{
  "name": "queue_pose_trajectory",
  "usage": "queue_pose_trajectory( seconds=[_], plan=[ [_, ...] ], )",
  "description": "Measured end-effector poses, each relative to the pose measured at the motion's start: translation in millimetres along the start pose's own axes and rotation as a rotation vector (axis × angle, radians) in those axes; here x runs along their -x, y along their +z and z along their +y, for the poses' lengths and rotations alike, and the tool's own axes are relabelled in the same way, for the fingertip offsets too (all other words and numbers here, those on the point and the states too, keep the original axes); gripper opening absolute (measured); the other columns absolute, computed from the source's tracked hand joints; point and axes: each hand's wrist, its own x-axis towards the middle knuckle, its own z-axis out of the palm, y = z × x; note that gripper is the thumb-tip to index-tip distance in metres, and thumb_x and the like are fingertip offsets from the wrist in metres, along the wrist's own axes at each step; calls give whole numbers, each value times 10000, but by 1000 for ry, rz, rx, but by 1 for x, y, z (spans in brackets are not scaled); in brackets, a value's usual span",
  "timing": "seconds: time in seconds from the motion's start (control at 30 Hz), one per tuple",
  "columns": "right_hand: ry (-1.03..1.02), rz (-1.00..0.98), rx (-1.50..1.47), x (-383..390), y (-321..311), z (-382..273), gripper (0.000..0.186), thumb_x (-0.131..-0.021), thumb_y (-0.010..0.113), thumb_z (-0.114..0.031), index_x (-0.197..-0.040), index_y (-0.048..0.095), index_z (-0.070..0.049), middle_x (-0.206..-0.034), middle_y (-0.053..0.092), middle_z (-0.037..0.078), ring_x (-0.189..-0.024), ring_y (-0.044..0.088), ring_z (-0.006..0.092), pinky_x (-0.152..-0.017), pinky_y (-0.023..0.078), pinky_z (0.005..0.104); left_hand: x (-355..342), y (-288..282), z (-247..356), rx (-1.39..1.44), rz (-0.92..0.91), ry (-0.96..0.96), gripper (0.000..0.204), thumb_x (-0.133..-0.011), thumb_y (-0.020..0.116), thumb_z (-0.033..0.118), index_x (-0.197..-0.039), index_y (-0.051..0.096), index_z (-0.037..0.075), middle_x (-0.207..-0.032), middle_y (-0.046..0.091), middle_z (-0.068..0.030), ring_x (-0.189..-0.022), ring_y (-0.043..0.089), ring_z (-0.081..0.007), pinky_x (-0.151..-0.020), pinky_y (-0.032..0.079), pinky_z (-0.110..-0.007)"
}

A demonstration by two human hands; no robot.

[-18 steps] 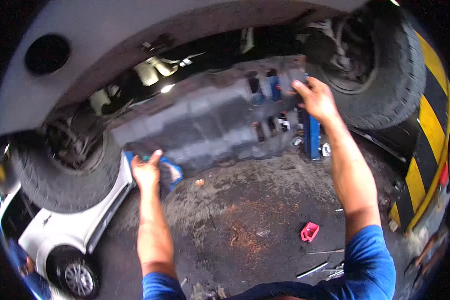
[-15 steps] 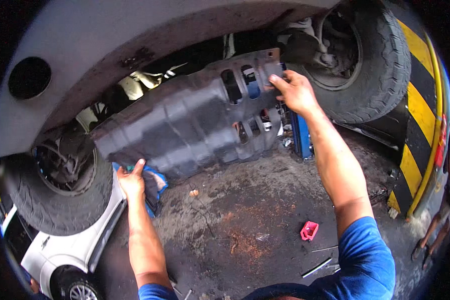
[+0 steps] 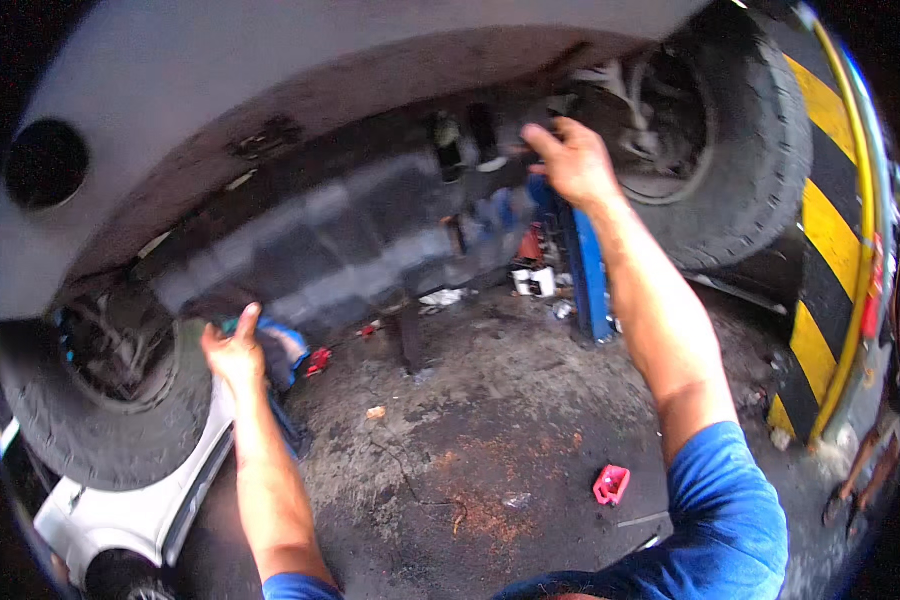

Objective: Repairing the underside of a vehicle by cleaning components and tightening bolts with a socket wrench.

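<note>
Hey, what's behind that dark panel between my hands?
Pale patches show through the upper slots of the panel, too blurred to identify. Its solid part hides the rest.

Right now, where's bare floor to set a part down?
Stained dark concrete floor between the upright blue post and the small open pinkish-red tray; also a strip just right of the bare left forearm. Crowded: the post's foot, with a black-and-white boxy item nearby; and beside the left hand, a blue bundle and small red object.

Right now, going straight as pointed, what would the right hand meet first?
The right hand would probably first meet the dark grey, slotted, metal-looking panel at its near edge; blur hides whether they touch.
</note>
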Motion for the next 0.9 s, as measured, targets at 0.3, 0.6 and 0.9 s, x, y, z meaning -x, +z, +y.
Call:
queue_pose_trajectory(
  seconds=[0.3,0.6,0.9],
  plan=[
    [-83,51,-141,-6,-23,-6,649,-857,672,-355,-1239,460,125,-1118,597,174,-925,624,185,-690,560,277,-17,23,-11,-224,167,73,900,-579,880,339,-1207,456,-146,-1156,578,-250,-1071,557,-310,-949,414,-355],
    [-133,77,-179,-12,-19,5,618,-867,660,-350,-1229,465,112,-1101,593,172,-924,617,199,-714,561,298,-20,27,23,-265,241,178,851,-588,882,343,-1155,478,-147,-1075,610,-199,-992,570,-266,-901,430,-339],
    [-317,108,-275,-26,-3,0,415,-931,570,-218,-1240,471,42,-1096,613,163,-989,621,251,-838,551,367,-85,18,13,-42,205,437,671,-583,898,295,-1010,570,-104,-1010,652,-151,-929,589,-230,-885,440,-323]
  ],
)
